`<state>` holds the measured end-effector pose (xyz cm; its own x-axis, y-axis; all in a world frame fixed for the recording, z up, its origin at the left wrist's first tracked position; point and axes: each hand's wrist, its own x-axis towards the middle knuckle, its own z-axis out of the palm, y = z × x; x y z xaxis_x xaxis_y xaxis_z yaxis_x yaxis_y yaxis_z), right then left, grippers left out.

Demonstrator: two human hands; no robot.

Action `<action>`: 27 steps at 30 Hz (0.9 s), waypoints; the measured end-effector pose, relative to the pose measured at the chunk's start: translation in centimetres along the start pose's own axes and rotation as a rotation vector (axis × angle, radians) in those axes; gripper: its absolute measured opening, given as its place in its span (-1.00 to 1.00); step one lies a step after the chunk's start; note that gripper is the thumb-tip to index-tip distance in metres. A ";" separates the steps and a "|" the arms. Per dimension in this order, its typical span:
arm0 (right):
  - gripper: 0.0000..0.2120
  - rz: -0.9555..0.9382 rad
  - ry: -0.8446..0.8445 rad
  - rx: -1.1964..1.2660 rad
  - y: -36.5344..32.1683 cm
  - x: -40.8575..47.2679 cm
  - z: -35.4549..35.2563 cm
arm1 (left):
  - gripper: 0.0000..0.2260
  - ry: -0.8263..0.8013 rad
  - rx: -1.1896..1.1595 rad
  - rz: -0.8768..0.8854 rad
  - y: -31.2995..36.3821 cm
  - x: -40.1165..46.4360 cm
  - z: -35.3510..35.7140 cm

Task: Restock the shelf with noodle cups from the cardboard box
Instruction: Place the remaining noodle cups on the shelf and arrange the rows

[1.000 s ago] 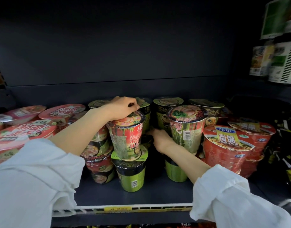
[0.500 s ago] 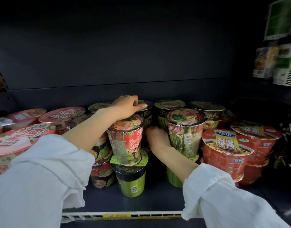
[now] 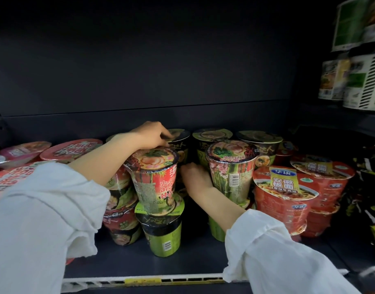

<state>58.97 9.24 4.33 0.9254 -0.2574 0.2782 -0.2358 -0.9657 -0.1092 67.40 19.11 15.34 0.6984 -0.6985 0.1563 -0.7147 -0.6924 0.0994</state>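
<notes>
L hand [image 3: 149,134] sits on top of the red noodle cup [image 3: 154,179], fingers curled down over the lid's back edge, fingertips also at the lid of a dark cup [image 3: 179,135] behind. Red cup stands upright, stacked on a green cup [image 3: 163,228] on the shelf [image 3: 127,259]. R hand [image 3: 196,179] reaches into the gap btwn that stack & the bamboo-print cup [image 3: 232,172], palm against its side; fingers hidden, so grip can't be told. Red bowls [image 3: 284,196] just beside, to the right.
</notes>
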 end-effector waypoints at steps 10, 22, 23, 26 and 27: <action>-0.67 0.087 -0.062 0.081 0.3 -0.1 0.3 | -0.64 0.049 -0.025 0.015 -0.1 -0.1 0.6; -0.69 0.011 0.031 0.062 0.0 0.4 1.0 | -0.68 0.058 -0.018 0.058 -1.5 0.5 1.0; -0.69 0.013 0.021 0.064 0.1 0.4 0.9 | -0.68 0.053 -0.018 0.067 -1.6 0.5 0.9; -0.68 0.012 0.012 0.076 -0.1 0.3 0.9 | -0.69 0.033 -0.015 0.084 -1.9 0.3 0.6; -0.68 0.008 0.017 0.082 -0.2 0.3 0.9 | -0.69 0.031 -0.014 0.087 -2.0 0.3 0.6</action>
<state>59.54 9.38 3.52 0.9184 -0.2662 0.2928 -0.2172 -0.9576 -0.1892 69.02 20.18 14.59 0.6322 -0.7498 0.1952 -0.7732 -0.6266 0.0976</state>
